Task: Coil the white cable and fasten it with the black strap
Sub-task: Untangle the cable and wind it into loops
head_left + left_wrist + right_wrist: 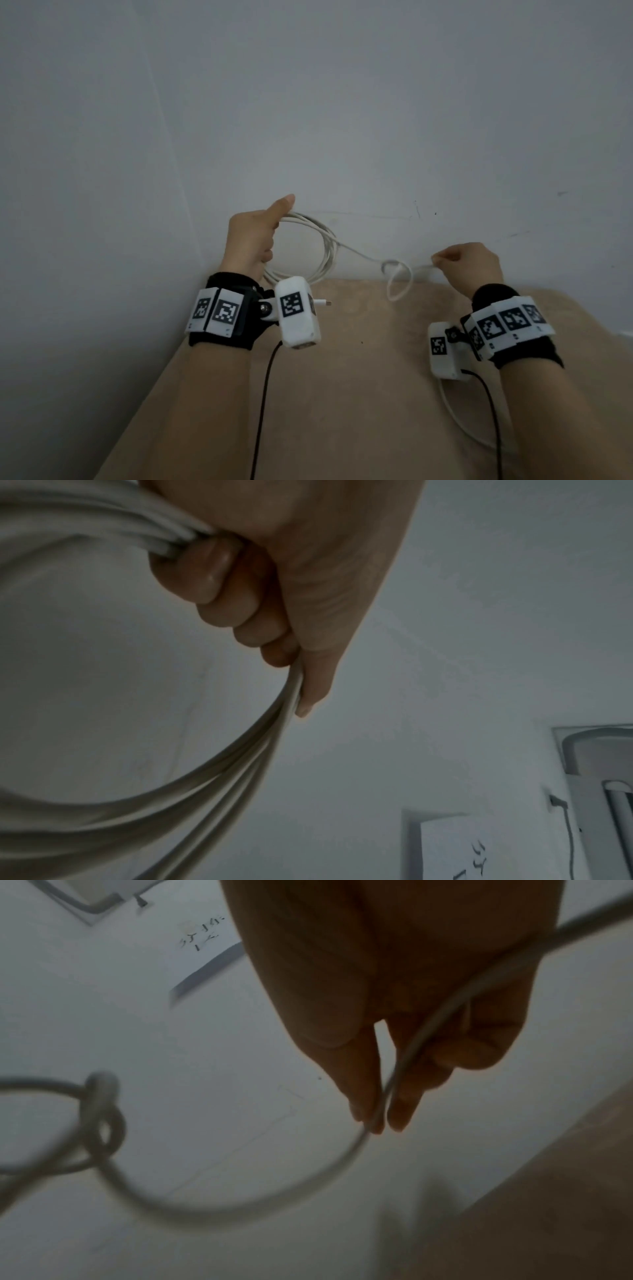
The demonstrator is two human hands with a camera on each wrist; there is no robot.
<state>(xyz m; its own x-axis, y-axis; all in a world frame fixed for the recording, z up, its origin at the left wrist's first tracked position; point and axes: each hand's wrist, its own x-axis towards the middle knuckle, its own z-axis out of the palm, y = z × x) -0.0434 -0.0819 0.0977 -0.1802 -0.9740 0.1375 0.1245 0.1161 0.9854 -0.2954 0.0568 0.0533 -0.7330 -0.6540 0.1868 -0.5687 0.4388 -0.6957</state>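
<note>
White cable (327, 253) is what we are working on, and it hangs in the air between our two hands, above the tan surface (342, 394) and in front of the pale wall (342, 120). Nearest us, a tail of it trails over the surface below our right wrist, and a plug end (323, 303) pokes out beside the left wrist camera. Our left hand (251, 240) is clenched round several gathered loops, thumb pointing up. Our right hand (469, 265) pinches a single run of the cable between its fingertips (368, 1118). Between the hands the line sags and twists into a small stray loop (399, 281).

We judge the cable light and limp with some springiness, so loops will want to slip or spread unless we hold them where they cross. The free run is best taken close to that kink, to untwist it before laying the next turn.

Only the left wrist view shows how the strands bunch side by side under the curled fingers (219, 572). Only the right wrist view shows the kink (103, 1123) as a knot-like twist. We see no black strap in any view.
</note>
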